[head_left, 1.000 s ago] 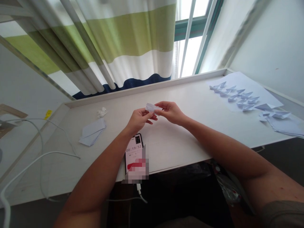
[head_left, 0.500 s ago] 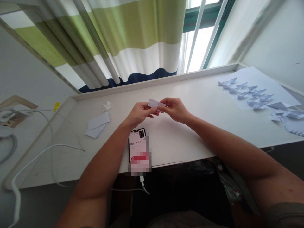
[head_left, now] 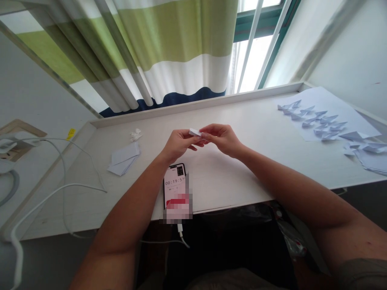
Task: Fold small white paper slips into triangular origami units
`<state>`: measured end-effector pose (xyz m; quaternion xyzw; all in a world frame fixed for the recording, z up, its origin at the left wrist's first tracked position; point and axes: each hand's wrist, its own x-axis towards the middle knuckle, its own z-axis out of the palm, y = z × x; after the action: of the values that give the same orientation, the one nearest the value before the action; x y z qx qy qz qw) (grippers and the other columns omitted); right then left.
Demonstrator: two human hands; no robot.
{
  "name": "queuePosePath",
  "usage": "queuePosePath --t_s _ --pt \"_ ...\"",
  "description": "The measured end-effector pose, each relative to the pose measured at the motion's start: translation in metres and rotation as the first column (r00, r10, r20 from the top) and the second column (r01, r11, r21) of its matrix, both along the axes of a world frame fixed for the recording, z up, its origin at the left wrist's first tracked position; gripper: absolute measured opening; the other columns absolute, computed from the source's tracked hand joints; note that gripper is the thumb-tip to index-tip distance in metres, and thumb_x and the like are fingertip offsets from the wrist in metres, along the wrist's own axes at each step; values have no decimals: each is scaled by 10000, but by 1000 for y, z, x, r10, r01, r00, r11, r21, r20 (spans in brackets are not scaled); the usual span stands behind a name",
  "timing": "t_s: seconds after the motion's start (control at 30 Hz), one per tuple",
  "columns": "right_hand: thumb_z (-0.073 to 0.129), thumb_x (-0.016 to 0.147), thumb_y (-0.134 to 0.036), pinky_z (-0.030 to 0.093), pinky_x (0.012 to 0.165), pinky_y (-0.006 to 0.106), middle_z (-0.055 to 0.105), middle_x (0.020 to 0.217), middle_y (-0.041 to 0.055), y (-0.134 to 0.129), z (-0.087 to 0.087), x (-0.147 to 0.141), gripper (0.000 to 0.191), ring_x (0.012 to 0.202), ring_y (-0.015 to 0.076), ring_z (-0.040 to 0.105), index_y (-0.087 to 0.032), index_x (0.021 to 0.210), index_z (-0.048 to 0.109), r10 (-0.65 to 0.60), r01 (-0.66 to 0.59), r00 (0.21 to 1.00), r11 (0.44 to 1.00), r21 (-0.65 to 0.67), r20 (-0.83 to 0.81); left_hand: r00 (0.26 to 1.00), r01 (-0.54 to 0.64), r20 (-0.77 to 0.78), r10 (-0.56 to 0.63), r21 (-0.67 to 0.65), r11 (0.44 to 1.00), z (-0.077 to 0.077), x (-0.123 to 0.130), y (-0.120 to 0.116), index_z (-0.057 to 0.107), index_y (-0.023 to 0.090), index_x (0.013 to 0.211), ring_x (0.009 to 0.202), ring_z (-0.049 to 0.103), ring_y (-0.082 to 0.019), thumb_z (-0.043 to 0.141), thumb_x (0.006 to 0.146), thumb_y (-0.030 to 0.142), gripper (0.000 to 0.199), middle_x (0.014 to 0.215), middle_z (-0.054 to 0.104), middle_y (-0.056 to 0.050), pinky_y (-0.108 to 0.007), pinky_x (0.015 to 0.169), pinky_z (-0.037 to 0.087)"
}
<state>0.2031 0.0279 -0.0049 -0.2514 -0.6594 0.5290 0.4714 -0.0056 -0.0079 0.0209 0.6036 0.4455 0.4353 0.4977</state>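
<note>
Between my two hands, above the middle of the white desk [head_left: 229,173], is a small piece of folded white paper [head_left: 195,132]. My left hand [head_left: 179,144] pinches it from the left, thumb on the near side. From the right, my right hand [head_left: 222,139] grips the same paper between thumb and fingers, which partly cover it. Both sets of fingertips nearly meet. Just below my left wrist lies a phone [head_left: 175,189] with a timer on its screen, part of it blurred out.
At the right, several folded paper boats [head_left: 320,119] stand on a white sheet [head_left: 341,100], beside stacked paper [head_left: 373,161]. Paper slips [head_left: 123,155] and a crumpled tissue [head_left: 136,135] lie at the left. White cables [head_left: 60,189] cross the left edge. A curtain [head_left: 181,40] hangs behind.
The paper's upright pointed flap has gone down, so a narrower, flatter strip now shows between my fingers. My hands have stayed nearly in place.
</note>
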Motion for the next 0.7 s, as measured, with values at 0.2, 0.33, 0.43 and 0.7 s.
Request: queuePosePath --t_s 0.2,0.33,0.43,0.7 --pt "892 821 -680 659 769 400 808 834 74 -3 0 -1 510 783 209 755 -180 876 810 -99 95 992 994 49 84 999 33 6 -33 -18 999 5 3 -3 840 148 930 908 840 -284 910 813 530 405 963 860 -135 -364 756 652" --pt "885 827 -668 643 792 412 803 834 64 -5 0 -2 481 797 212 746 -193 859 813 -139 130 986 987 100 96 999 37 -14 -38 -28 999 4 3 -2 840 140 954 877 841 -278 864 852 608 480 995 859 -151 -343 712 647" --pt "908 808 -646 638 794 402 809 854 59 -3 0 0 462 807 206 740 -199 889 826 -96 91 990 994 61 98 999 35 -19 -35 -10 999 1 1 -1 836 146 964 876 841 -274 853 865 613 477 967 858 -142 -335 708 643" --pt "880 840 -676 639 749 363 802 832 61 5 -1 5 502 753 177 729 -182 910 826 2 4 997 997 -74 71 997 79 -25 -79 -22 997 0 -1 0 837 152 1029 931 842 -282 812 908 655 518 1049 859 -155 -330 721 638"
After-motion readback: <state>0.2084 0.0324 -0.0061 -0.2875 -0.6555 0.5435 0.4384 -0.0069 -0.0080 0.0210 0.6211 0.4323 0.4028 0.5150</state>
